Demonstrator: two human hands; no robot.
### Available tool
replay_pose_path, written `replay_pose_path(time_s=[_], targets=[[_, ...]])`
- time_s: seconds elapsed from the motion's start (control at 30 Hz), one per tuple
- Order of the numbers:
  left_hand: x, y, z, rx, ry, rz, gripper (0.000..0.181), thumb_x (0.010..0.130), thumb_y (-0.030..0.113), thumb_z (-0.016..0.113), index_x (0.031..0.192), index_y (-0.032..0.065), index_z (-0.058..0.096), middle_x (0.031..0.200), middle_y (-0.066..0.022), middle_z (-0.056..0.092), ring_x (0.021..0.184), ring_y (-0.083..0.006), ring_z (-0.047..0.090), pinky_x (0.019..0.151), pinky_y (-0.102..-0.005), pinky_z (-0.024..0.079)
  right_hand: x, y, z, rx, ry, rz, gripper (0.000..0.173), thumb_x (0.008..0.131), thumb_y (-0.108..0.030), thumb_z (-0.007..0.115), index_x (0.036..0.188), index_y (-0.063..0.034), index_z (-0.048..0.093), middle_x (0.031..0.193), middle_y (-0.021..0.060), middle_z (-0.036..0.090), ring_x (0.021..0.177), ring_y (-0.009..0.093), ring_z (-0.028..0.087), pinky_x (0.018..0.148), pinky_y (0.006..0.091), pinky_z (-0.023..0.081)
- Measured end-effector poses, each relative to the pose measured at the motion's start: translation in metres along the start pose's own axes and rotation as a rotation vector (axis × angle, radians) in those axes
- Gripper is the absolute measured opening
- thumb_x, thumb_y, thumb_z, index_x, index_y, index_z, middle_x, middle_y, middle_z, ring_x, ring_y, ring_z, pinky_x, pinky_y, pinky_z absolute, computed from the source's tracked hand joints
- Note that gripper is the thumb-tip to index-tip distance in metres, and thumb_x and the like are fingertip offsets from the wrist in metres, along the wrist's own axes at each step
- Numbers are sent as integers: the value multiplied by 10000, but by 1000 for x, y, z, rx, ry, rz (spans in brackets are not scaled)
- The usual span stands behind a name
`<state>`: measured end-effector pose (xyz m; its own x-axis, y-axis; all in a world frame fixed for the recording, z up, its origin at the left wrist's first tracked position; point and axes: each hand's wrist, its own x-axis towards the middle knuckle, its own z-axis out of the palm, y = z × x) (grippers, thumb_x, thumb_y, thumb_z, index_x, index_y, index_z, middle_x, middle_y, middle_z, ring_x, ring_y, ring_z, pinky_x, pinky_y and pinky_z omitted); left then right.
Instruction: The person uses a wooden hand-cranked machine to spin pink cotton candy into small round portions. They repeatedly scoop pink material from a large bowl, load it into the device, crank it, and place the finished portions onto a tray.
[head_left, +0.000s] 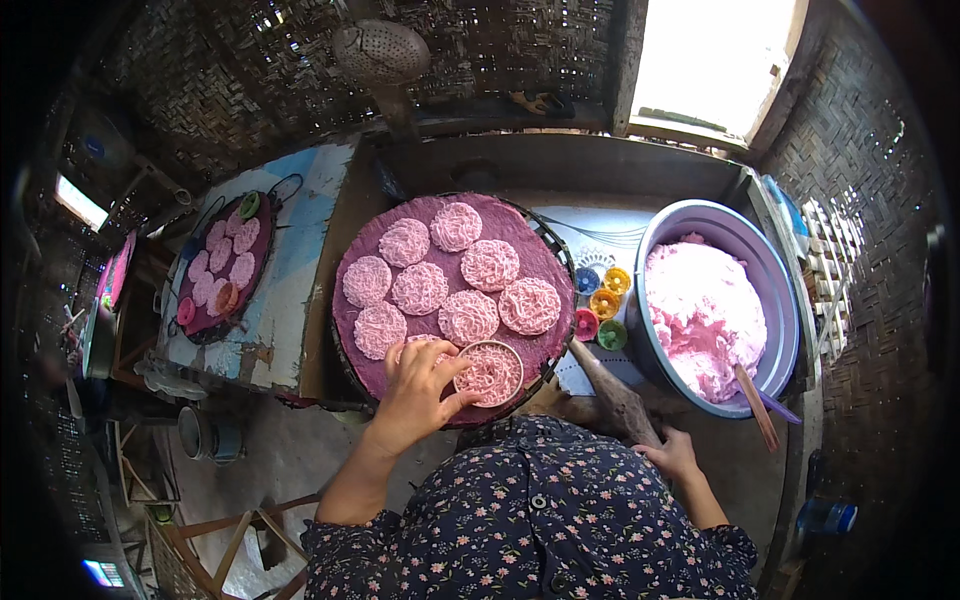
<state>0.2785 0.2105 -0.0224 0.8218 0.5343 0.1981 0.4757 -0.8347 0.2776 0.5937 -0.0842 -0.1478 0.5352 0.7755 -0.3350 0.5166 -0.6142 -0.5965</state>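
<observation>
On a round tray covered in purple cloth (487, 217) lie several round cakes of pink noodle-like dough strands (420, 288). My left hand (424, 386) reaches over the tray's near edge, its fingers and thumb at the left side of a thin ring (520, 375). Pink strands (489, 373) fill the ring, and another cake is partly hidden behind my fingers. My right hand (673, 454) is at the lower end of a wooden lever (615, 390) that slants down from the tray's right side; its fingers are partly hidden.
At the right, a purple-blue tub (784, 315) holds pink dough (705, 300) with a wooden stick (756, 409). Small coloured plastic molds (604, 304) sit between tray and tub. On a worn table (300, 225) at left stands a second tray with cakes (221, 255).
</observation>
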Motion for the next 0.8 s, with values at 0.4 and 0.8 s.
replay_pose_path(time_s=[0.4, 0.8], targets=[[-5, 30, 30, 18, 114, -204, 1097, 607, 722, 646, 1419, 137, 198, 1197, -160, 472, 1198, -345, 370, 1023, -659, 33, 56, -10, 30, -277, 62, -249, 713, 697, -398, 754, 1258, -58, 473, 1192, 188, 562, 1051, 391, 559, 922, 435, 437], [-5, 48, -7, -209, 503, -283, 900, 549, 522, 803, 1255, 110, 425, 1198, -138, 478, 1212, -313, 385, 1011, -653, 73, 54, -91, -9, 131, 231, -698, 479, 752, -255, 741, 1110, 10, 567, 994, 157, 602, 782, 245, 613, 693, 324, 502]])
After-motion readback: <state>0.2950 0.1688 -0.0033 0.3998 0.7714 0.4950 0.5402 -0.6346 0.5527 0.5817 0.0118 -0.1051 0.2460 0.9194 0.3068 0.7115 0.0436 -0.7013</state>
